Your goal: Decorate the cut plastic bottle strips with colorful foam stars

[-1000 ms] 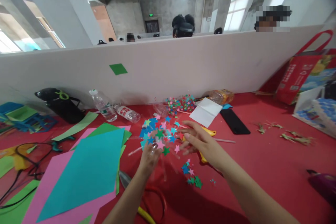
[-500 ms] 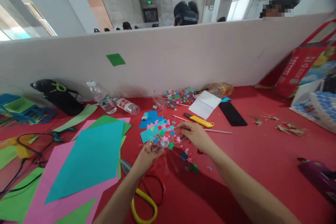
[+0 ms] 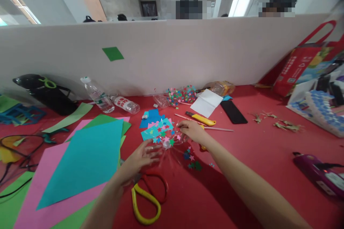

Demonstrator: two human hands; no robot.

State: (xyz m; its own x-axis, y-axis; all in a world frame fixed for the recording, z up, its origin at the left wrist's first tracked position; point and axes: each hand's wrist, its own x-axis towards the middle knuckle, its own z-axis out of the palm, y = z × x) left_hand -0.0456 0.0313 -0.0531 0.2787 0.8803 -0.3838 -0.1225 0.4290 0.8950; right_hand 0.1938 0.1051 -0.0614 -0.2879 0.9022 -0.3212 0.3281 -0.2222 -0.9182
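Observation:
A clear plastic piece stuck with small coloured paper stars (image 3: 167, 139) hangs just above the red table (image 3: 242, 157). My right hand (image 3: 192, 131) is closed on its right end. My left hand (image 3: 139, 157) is just left of and below it, with the fingers stretched out and nothing in them. Loose stars (image 3: 192, 161) lie on the table under my right wrist. Blue and teal paper scraps (image 3: 152, 123) lie behind the piece. Yellow-handled scissors (image 3: 145, 200) lie under my left forearm.
Teal, pink and green paper sheets (image 3: 80, 161) cover the left. A yellow utility knife (image 3: 201, 118), white paper (image 3: 206, 103), black phone (image 3: 233, 111), star pile (image 3: 181, 94) and two water bottles (image 3: 98, 94) lie near the white partition (image 3: 161, 57). A purple tool (image 3: 317, 173) sits at right.
My left hand has let go of the starred piece, opened and dropped down and left. My right hand still holds the piece. The view has tilted down a little.

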